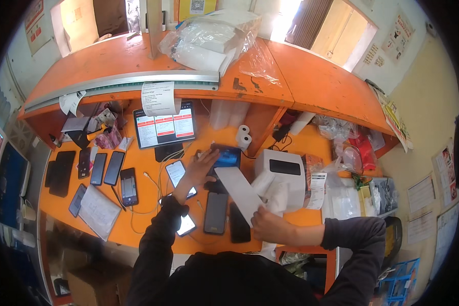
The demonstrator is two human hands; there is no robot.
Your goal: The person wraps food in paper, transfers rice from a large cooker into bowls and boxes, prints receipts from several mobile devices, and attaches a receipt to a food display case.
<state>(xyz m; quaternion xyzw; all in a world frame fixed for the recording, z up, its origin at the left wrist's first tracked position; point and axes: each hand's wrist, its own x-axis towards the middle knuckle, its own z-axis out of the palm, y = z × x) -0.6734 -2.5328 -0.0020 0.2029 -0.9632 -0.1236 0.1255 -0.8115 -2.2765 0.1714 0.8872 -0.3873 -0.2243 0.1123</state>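
Observation:
My left hand [202,167] lies over the left side of a dark electronic terminal [227,157] with a lit blue screen, fingers along its top and thumb near its lower end. From the terminal's lower edge, a blank white paper strip [237,193] slants down to the right. My right hand [271,227] pinches the strip's lower end. Beneath the strip, a black phone [240,223] is partly covered. A grey-screened phone [215,214] lies beside it. Just right of the strip stands a white label or receipt printer [281,172], with crumpled white paper [277,193] before it.
Several phones [114,168] and loose cables [158,179] spread over the orange desk [141,235]. A tablet [166,126] leans under the shelf, behind a hanging receipt [158,98]. Paper rolls [244,137] stand near the divider. A plastic-wrapped bundle [214,42] sits on the upper counter.

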